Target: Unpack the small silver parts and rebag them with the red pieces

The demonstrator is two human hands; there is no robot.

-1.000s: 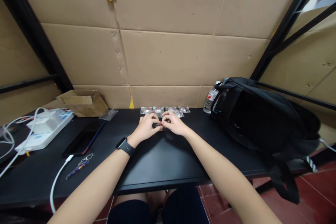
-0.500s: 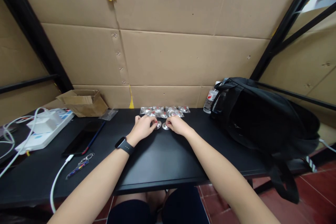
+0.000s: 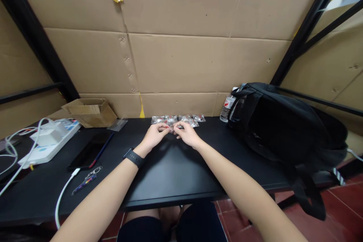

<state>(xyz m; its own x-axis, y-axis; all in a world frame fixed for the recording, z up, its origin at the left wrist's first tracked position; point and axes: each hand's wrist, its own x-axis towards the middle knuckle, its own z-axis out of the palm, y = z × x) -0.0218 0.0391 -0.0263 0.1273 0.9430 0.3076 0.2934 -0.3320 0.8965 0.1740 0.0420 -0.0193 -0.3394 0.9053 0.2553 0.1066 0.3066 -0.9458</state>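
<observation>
Head view: left hand (image 3: 155,135) and right hand (image 3: 186,133) close together, grip pinched on small shiny pieces (image 3: 171,129).

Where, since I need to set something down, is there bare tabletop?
Bare black tabletop: between left forearm and right forearm; between right forearm and backpack; between phone and watch. Crowded: the left end, with power strip and keychain; the middle back edge, where plastic packets lie.

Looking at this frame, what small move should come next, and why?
I'd probably ease the right hand slightly away from the left hand: they crowd around a small shiny item, covering much of it, close to the clear packets.
</observation>
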